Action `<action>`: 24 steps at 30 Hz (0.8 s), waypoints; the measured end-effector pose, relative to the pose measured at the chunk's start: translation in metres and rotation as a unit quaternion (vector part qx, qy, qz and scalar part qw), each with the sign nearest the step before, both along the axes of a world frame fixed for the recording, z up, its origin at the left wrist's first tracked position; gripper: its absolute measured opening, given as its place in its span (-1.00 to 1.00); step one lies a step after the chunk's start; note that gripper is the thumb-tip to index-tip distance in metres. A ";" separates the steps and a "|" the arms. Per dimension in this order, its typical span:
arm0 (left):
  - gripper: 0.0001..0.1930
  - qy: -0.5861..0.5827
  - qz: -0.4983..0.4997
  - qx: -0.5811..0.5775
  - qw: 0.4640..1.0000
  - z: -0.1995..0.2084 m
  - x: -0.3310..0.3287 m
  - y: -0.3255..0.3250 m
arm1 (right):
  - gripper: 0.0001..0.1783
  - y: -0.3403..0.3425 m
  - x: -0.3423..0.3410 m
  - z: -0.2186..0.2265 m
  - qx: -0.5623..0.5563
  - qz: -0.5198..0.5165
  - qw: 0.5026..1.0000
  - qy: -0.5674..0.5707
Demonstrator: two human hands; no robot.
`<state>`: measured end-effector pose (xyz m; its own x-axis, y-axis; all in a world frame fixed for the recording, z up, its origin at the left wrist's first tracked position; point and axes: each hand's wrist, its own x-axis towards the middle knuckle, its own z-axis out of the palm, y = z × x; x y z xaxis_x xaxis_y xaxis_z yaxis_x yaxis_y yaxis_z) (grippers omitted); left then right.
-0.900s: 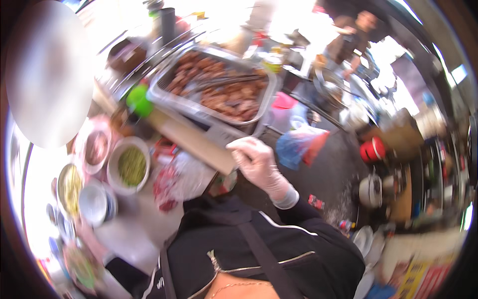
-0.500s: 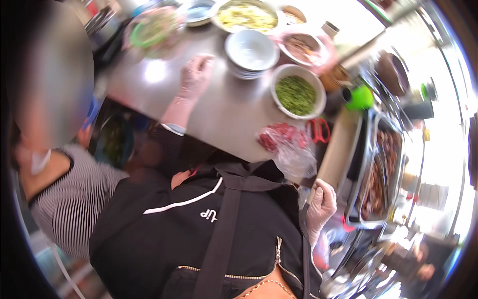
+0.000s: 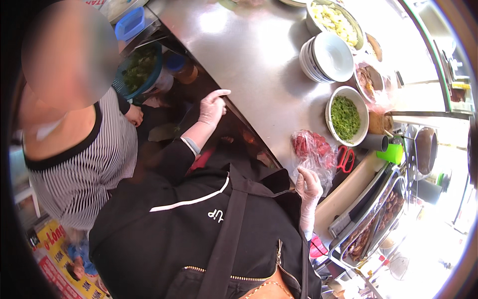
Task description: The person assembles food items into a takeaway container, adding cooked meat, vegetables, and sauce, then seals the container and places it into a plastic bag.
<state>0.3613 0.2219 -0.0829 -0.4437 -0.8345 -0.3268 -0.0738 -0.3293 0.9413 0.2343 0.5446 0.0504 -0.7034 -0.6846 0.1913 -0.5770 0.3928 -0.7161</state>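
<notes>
My left hand (image 3: 213,108), in a clear glove, is at the steel table's near edge with its index finger stretched out and the others partly bent; nothing shows in it. Loosely curled, my gloved right hand (image 3: 308,188) is beside the near end of a clear plastic bag (image 3: 326,172); what its fingers hold, if anything, is hidden. Raw red meat (image 3: 311,145) lies in the bag on the table. Red-handled scissors (image 3: 345,159) rest just right of it. Behind them stands a white bowl of chopped green herbs (image 3: 347,119).
Stacked white bowls (image 3: 332,56) stand on the steel table (image 3: 239,45), near a bowl of pale yellow pieces (image 3: 336,22). A tray of brown food (image 3: 376,219) is at right. On the left is a person in a striped top (image 3: 112,134), near a basket of greens (image 3: 139,70).
My view has swung, shifting the table up and right. My left hand has drawn back from over the table to its edge, extending its index finger. My right hand is closer to the bag.
</notes>
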 end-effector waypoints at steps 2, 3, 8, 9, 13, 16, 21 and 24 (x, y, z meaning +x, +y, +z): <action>-0.59 0.018 0.043 -0.044 0.998 -0.019 0.002 -0.015 | -0.84 0.006 0.008 0.001 -0.001 -0.030 1.000 -0.001; -0.59 0.024 0.081 -0.031 0.996 -0.014 -0.002 -0.017 | -0.83 0.011 0.014 0.004 0.018 -0.041 0.999 -0.011; -0.55 0.021 0.182 -0.029 0.983 -0.005 0.005 -0.044 | -0.83 0.043 0.039 -0.018 0.016 -0.063 0.996 -0.068; -0.54 0.033 0.212 -0.012 0.977 -0.006 0.007 -0.054 | -0.84 0.045 0.046 -0.018 0.015 -0.076 0.994 -0.078; -0.40 -0.117 0.168 0.105 0.973 -0.028 0.019 -0.073 | -0.83 0.081 0.054 -0.037 0.025 -0.050 0.995 -0.087; -0.64 -0.115 0.090 0.185 0.972 -0.083 0.052 -0.085 | -0.82 0.119 0.046 -0.041 0.005 -0.002 0.998 -0.057; -0.75 0.015 0.028 0.225 0.974 -0.124 0.104 -0.040 | -0.85 0.145 0.043 -0.012 -0.028 0.083 0.995 -0.038; -0.80 -0.110 0.031 0.247 0.962 -0.068 0.070 0.033 | -0.86 0.152 0.048 -0.016 -0.038 0.095 0.994 -0.036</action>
